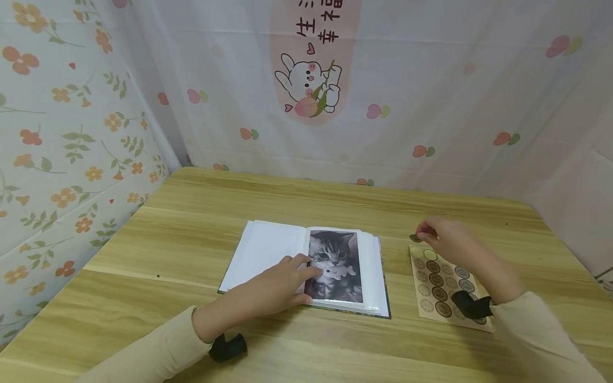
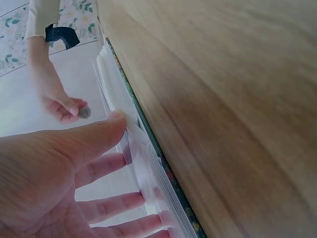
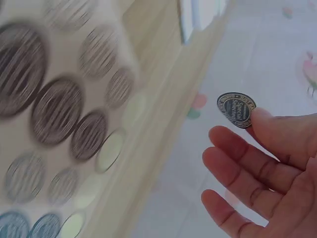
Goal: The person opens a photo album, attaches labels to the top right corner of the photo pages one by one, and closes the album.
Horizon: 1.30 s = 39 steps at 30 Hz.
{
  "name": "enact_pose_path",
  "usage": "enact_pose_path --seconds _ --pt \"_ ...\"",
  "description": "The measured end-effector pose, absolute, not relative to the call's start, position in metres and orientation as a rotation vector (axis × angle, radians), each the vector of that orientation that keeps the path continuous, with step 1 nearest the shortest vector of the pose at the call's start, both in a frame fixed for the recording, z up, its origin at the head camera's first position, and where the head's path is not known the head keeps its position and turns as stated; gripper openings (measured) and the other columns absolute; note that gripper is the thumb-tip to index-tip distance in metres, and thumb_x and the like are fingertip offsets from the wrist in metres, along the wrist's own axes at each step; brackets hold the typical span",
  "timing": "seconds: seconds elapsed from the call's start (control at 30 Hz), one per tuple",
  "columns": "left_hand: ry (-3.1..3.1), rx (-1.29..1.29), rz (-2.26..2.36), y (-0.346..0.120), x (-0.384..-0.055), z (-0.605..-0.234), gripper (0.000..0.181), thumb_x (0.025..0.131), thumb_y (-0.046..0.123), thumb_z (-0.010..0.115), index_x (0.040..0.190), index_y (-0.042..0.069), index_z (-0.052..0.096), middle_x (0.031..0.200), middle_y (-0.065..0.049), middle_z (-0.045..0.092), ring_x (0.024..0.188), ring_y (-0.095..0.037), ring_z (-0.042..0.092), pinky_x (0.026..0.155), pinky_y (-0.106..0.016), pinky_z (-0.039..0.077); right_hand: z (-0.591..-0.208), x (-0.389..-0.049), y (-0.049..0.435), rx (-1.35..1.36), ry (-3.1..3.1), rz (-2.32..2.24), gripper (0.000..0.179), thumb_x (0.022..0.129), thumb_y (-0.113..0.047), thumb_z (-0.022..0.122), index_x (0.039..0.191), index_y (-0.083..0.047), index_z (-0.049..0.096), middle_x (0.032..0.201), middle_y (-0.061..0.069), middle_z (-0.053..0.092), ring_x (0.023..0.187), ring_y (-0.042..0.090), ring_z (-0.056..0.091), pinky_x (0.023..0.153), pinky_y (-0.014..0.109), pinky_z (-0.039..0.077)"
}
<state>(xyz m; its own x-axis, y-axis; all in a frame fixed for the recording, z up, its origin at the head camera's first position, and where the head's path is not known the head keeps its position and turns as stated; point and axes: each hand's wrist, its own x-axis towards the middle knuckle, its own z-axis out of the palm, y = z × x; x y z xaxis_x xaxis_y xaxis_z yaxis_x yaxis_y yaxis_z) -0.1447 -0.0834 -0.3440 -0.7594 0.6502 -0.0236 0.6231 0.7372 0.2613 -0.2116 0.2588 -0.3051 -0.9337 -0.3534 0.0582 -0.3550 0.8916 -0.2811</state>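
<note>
An album (image 1: 270, 247) lies open on the table, a blank page at its left and a grey kitten photo (image 1: 342, 290) at its right. My left hand (image 1: 280, 282) rests on it, fingers reaching over the photo's left side and thumb at the lower edge. In the left wrist view, its spread fingers touch the clear page sleeves (image 2: 148, 163). Between thumb and finger, my right hand (image 1: 450, 242) pinches a dark round sticker (image 3: 237, 110) with light lettering, raised above the far end of a tan sticker sheet (image 1: 423, 314). The other right fingers are loosely bent.
Rows of round stickers in brown, tan and dark tones cover the sheet, with pale yellow spots (image 1: 430, 255) near its far end. Patterned curtains (image 1: 407, 106) stand behind the wooden table (image 1: 191, 234) and along its left side. Black straps (image 1: 227, 348) hang at both wrists.
</note>
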Motion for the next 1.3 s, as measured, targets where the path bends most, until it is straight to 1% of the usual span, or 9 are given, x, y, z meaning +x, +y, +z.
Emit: enact_pose_path --seconds 0.13,0.27,0.4,0.47,0.7,0.8,0.97,1.17,1.3 --pt "2.821 1.026 0.356 -0.083 -0.145 -0.344 0.051 0.087 0.033 0.064 0.132 0.015 0.05 0.133 -0.016 0.046 0.115 -0.031 0.049 0.093 -0.039 0.046 -0.303 -0.213 0.242 0.626 -3.037 0.476 0.005 0.091 -0.008 0.056 0.091 -0.004 0.059 0.084 0.008 0.063 0.072 0.017 0.051 0.064 0.032 0.042" --pt "2.822 1.02 0.347 -0.083 -0.145 -0.343 0.051 0.086 0.033 0.064 0.132 0.015 0.051 0.133 -0.015 0.047 0.115 -0.03 0.05 0.094 -0.039 0.045 -0.301 -0.217 0.227 0.66 -3.044 0.516 0.005 0.091 -0.006 0.056 0.093 -0.003 0.059 0.087 0.01 0.065 0.076 0.02 0.054 0.069 0.037 0.046" --pt "2.821 1.021 0.348 -0.083 -0.145 -0.343 0.051 0.086 0.034 0.064 0.132 0.016 0.051 0.132 -0.015 0.047 0.115 -0.03 0.05 0.095 -0.039 0.045 -0.304 -0.225 0.216 0.697 -3.04 0.545 0.005 0.089 -0.003 0.056 0.092 0.0 0.059 0.085 0.01 0.063 0.078 0.021 0.055 0.072 0.039 0.048" --pt "2.821 1.023 0.351 -0.082 -0.146 -0.344 0.051 0.086 0.034 0.064 0.132 0.016 0.051 0.132 -0.014 0.048 0.115 -0.03 0.05 0.094 -0.039 0.045 -0.306 -0.229 0.211 0.729 -3.039 0.539 0.004 0.089 -0.002 0.056 0.09 0.001 0.058 0.083 0.009 0.063 0.077 0.021 0.055 0.071 0.038 0.047" --pt "2.821 1.019 0.352 -0.083 -0.147 -0.345 0.051 0.086 0.035 0.064 0.132 0.017 0.05 0.133 -0.014 0.047 0.117 -0.03 0.049 0.096 -0.039 0.044 -0.317 -0.243 0.2 0.835 -3.048 0.615 0.006 0.089 0.001 0.052 0.088 0.0 0.057 0.086 0.011 0.064 0.088 0.029 0.061 0.078 0.044 0.049" --pt "2.815 1.011 0.358 -0.083 -0.146 -0.344 0.051 0.086 0.034 0.064 0.133 0.017 0.05 0.134 -0.014 0.047 0.117 -0.03 0.049 0.096 -0.039 0.044 -0.321 -0.246 0.196 0.861 -3.064 0.671 0.007 0.091 0.002 0.049 0.089 0.0 0.055 0.088 0.013 0.063 0.089 0.029 0.06 0.075 0.041 0.049" --pt "2.807 1.004 0.364 -0.083 -0.146 -0.344 0.051 0.086 0.034 0.064 0.132 0.016 0.051 0.133 -0.014 0.047 0.116 -0.029 0.05 0.096 -0.039 0.044 -0.328 -0.25 0.189 0.872 -3.087 0.689 0.006 0.092 0.002 0.045 0.091 0.001 0.051 0.087 0.013 0.059 0.081 0.023 0.053 0.067 0.031 0.042" --pt "2.81 1.005 0.354 -0.083 -0.147 -0.345 0.051 0.086 0.035 0.064 0.132 0.017 0.051 0.134 -0.014 0.047 0.117 -0.029 0.049 0.096 -0.039 0.044 -0.332 -0.253 0.182 0.887 -3.083 0.74 0.007 0.093 0.004 0.041 0.093 0.002 0.047 0.086 0.013 0.056 0.077 0.022 0.05 0.065 0.03 0.04" --pt "2.81 1.002 0.343 -0.084 -0.148 -0.346 0.051 0.086 0.036 0.063 0.133 0.018 0.05 0.134 -0.013 0.046 0.117 -0.029 0.049 0.097 -0.038 0.044 -0.333 -0.256 0.178 0.89 -3.075 0.761 0.006 0.093 0.005 0.041 0.094 0.002 0.047 0.086 0.013 0.054 0.077 0.022 0.049 0.065 0.03 0.04"
